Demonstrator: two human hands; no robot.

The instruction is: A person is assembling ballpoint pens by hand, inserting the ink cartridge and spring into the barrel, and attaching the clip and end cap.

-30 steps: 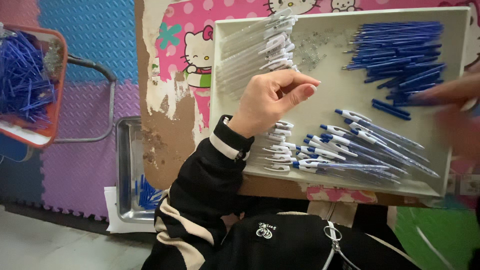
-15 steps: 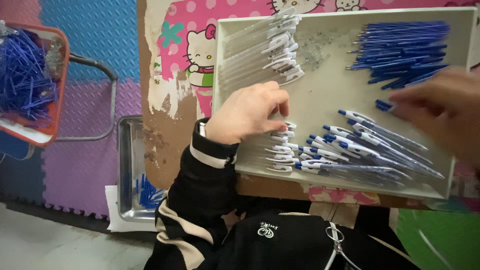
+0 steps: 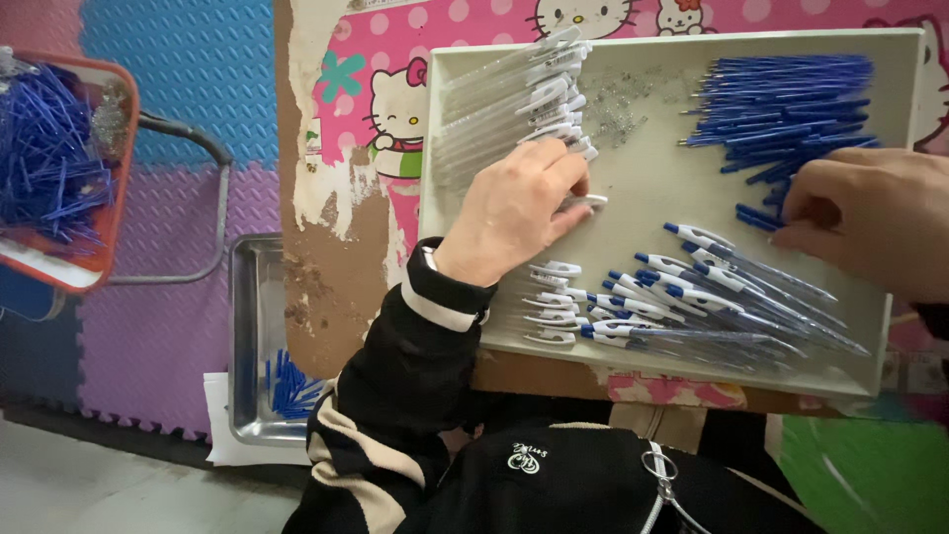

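Observation:
A shallow white tray point(image 3: 652, 188) lies on a worn pink cartoon-print table. My left hand point(image 3: 514, 213) rests on the tray's left part, its fingertips pinching a clear pen barrel with a white clip point(image 3: 583, 201) at the foot of a pile of clear barrels point(image 3: 514, 94). My right hand point(image 3: 870, 232) is at the tray's right side, its fingers curled on blue refills at the lower end of the heap of blue refills point(image 3: 791, 109). Finished pens with blue and white tops point(image 3: 712, 297) lie along the tray's near edge. Small metal springs point(image 3: 633, 99) are scattered in the middle.
An orange-rimmed bin of blue refills point(image 3: 59, 158) sits at the left on a metal frame. A steel tray with a few blue pieces point(image 3: 267, 366) lies on the floor below the table. Foam mats in blue and purple cover the wall and floor.
My left hand has moved up from the finished pens to the clear barrel pile and pinched one. My right hand has drawn back to the blue refill heap.

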